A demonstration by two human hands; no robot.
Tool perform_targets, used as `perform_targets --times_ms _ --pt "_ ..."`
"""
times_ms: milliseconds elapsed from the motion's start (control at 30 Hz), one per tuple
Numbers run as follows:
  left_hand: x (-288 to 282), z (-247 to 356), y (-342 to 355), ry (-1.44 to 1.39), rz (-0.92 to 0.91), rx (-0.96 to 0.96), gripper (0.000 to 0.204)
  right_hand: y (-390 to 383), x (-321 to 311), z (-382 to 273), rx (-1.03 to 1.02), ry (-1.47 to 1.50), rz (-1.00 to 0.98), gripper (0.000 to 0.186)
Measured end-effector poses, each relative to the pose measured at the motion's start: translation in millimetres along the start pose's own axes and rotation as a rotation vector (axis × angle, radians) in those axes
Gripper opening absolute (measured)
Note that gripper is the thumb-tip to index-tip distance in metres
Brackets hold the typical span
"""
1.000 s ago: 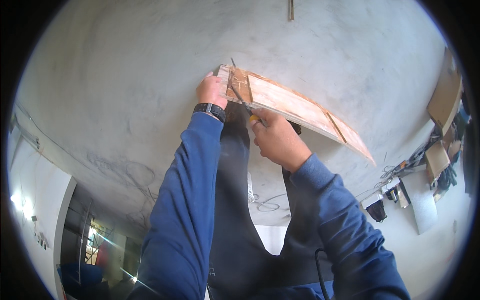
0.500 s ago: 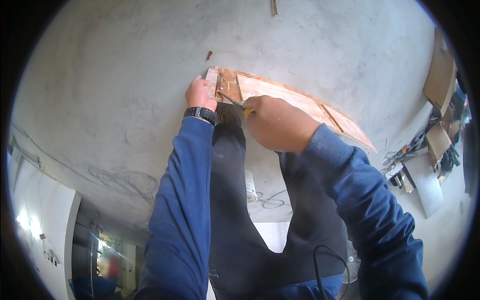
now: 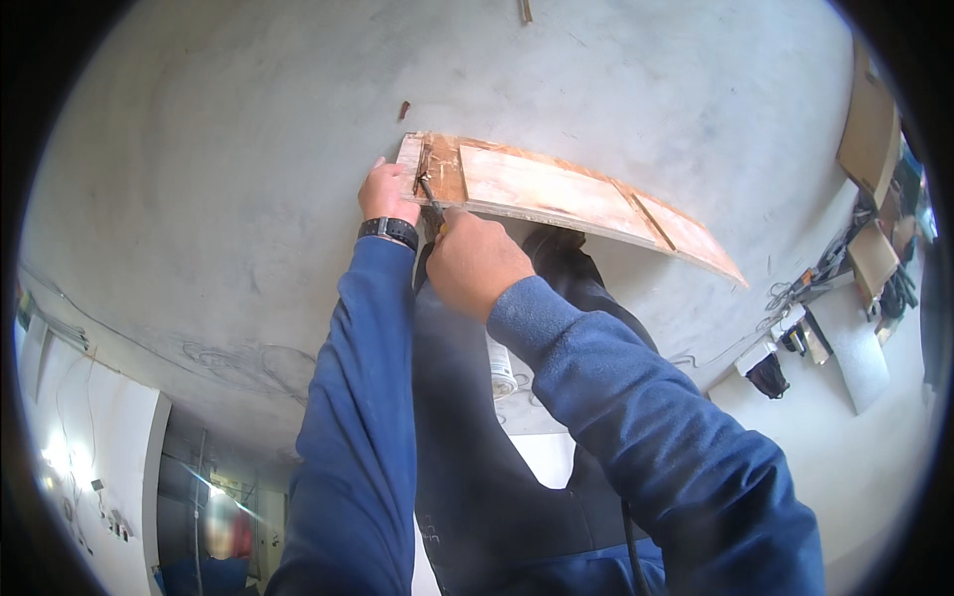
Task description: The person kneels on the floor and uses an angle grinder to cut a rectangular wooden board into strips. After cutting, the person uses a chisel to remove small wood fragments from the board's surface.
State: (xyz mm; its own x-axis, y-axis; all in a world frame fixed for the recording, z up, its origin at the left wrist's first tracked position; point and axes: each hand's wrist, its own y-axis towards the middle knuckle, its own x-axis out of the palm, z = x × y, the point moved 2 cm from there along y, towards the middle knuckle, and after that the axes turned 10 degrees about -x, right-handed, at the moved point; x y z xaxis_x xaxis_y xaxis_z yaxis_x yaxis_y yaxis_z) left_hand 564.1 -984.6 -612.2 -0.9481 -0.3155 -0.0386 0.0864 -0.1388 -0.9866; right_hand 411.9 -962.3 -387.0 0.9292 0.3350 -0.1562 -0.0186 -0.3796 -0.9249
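Observation:
A long plywood board [image 3: 542, 186] lies ahead of me, with narrow grooves across it and a rough brown band near its left end. My left hand [image 3: 388, 193] is closed on that left end; some of its fingers are hidden. My right hand [image 3: 479, 260] is a fist round the yellow handle of what looks like a chisel [image 3: 428, 191]. The slim dark blade slants up to the left, its tip at the groove beside the brown band. Most of the handle is hidden in the fist.
A small brown wood scrap [image 3: 404, 110] and a thin strip [image 3: 525, 11] lie on the grey floor [image 3: 238, 149]. Between my legs stands a white bucket [image 3: 501, 370]. Boards, panels [image 3: 848, 343] and cables are heaped at the right. A loose cable [image 3: 238, 363] lies at the left.
My right hand has swung left and down, closer to my left hand, and the blade now stands steeper in the groove. My right leg has shifted, with its foot now showing behind the board.

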Motion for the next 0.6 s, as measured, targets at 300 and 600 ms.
perform_targets --times_ms 300,600 --pt "2 3 -10 0.024 -0.019 0.008 0.07 0 6 -16 0.118 0.04 -0.073 0.039" --pt "2 9 -16 0.166 0.042 0.002 0.07 9 29 -23 0.086 0.066 0.056 0.041"
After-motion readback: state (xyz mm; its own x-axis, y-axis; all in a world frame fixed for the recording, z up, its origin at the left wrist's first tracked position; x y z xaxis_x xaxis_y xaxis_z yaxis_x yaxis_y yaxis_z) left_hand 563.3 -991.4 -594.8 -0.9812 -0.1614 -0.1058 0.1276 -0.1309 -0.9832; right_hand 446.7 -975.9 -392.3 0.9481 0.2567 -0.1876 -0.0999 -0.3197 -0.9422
